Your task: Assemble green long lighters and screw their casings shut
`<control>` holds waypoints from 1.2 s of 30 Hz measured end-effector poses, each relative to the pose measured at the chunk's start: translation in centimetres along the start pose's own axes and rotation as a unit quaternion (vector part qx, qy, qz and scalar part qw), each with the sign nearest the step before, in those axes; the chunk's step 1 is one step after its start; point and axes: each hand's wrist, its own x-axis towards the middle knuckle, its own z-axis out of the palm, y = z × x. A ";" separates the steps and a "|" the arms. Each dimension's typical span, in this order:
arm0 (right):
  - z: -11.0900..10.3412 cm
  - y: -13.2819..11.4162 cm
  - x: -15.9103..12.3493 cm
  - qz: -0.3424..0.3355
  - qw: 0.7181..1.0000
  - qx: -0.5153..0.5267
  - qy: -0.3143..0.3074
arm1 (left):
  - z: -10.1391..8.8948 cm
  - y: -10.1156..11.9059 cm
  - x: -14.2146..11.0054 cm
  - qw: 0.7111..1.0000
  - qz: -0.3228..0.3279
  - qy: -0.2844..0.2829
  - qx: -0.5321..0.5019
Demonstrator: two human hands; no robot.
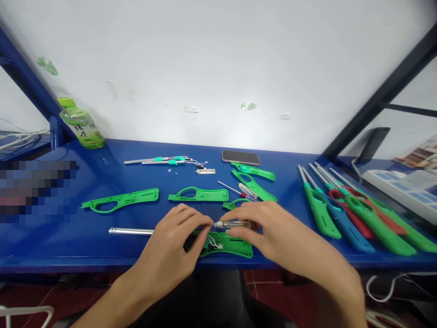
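Between the thumb and fingers of my right hand (262,228) lies a small clear lighter gas tank (234,224), held level. My left hand (180,234) pinches at the tank's left tip; what sits in the pinch is too small to make out. Under both hands rests an opened green lighter half-shell (239,245) with white wires (214,241) inside it. A silver metal tube (131,231) sticks out to the left, partly behind my left hand. Beyond the hands lie other green half-shells (200,195) and a screwdriver with a red part (232,189).
Finished-looking long lighters (322,212) in green, blue and red lie in a row at right. Metal tubes with wires (164,161), another clear tank (205,171) and a phone (241,157) lie farther back. A green bottle (82,125) stands back left, against the wall.
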 end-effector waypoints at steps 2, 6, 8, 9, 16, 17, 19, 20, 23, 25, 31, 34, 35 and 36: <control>-0.1 0.0 0.0 0.003 1.000 -0.002 -0.003 | 0.0 0.0 0.0 1.000 0.001 0.005 0.003; -0.1 0.1 0.0 0.009 1.000 0.000 -0.007 | 0.1 -0.1 -0.1 1.000 0.004 0.011 0.002; 0.0 0.2 0.1 0.006 1.000 -0.001 -0.006 | 0.2 -0.1 -0.2 1.000 0.010 0.011 0.003; 0.1 0.2 0.1 0.004 1.000 -0.002 -0.005 | 0.2 -0.1 -0.2 1.000 0.014 0.011 0.006; 0.2 0.0 0.1 -0.001 1.000 0.003 -0.007 | 0.1 0.0 0.0 0.999 0.030 0.005 0.010; 0.2 0.0 0.2 -0.002 1.000 0.000 -0.006 | 0.1 0.1 0.0 0.999 0.032 0.004 0.009; 0.2 0.0 0.2 -0.004 1.000 -0.005 -0.002 | 0.1 0.0 0.0 0.999 0.031 0.005 0.005; 0.2 0.0 0.2 -0.005 1.000 -0.007 -0.001 | 0.1 0.0 0.0 1.000 0.030 0.006 0.003; 0.3 0.0 0.2 -0.009 1.000 -0.007 0.001 | 0.2 0.0 0.0 0.999 0.032 0.009 0.003; 0.3 0.0 0.2 -0.012 1.000 -0.002 -0.002 | 0.2 -0.1 -0.1 0.999 0.036 0.010 0.006; 0.2 -0.1 0.2 -0.018 1.000 0.009 -0.002 | 0.2 0.0 -0.1 0.999 0.033 0.008 -0.001; 0.2 -0.1 0.1 -0.020 1.000 0.008 -0.001 | 0.2 0.0 -0.1 0.999 0.036 0.014 -0.003; 0.2 -0.1 0.1 -0.020 1.000 0.007 -0.001 | 0.2 0.0 -0.1 0.999 0.037 0.014 -0.003; 0.2 -0.1 0.1 -0.019 1.000 0.007 -0.001 | 0.2 0.1 -0.1 0.999 0.037 0.013 -0.002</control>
